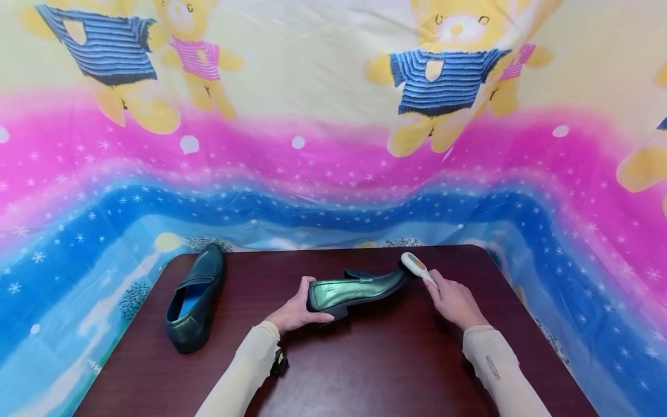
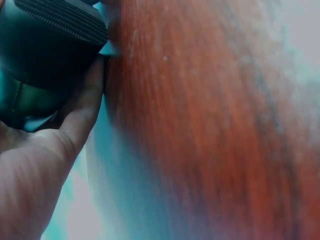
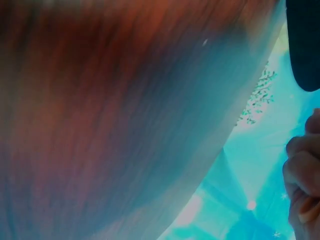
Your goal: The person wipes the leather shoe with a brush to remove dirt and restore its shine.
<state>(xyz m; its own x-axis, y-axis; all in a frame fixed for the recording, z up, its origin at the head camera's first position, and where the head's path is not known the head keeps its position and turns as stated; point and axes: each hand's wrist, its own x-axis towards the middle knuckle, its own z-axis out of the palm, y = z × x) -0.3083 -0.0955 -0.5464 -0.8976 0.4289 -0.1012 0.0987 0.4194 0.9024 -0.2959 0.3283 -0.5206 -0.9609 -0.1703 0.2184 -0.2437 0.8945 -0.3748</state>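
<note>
A dark green loafer [image 1: 344, 294], with a shiny metallic side, lies tilted on its side in the middle of the head view, toe to the right. My left hand [image 1: 293, 313] grips it round the heel, thumb along the near side. The left wrist view shows the ridged heel block [image 2: 55, 45] close up, with a finger beside it. My right hand [image 1: 458, 300] holds a white-handled brush [image 1: 415, 264] whose dark bristles meet the loafer's toe. Curled fingers [image 3: 305, 165] show at the right edge of the right wrist view.
The matching loafer [image 1: 189, 333], with a blue insole, stands at the left of the dark red-brown table [image 1: 365, 365], toe pointing away. Behind the table hangs a cloth [image 1: 323, 150] printed with bears and snowflakes, close along its back and side edges.
</note>
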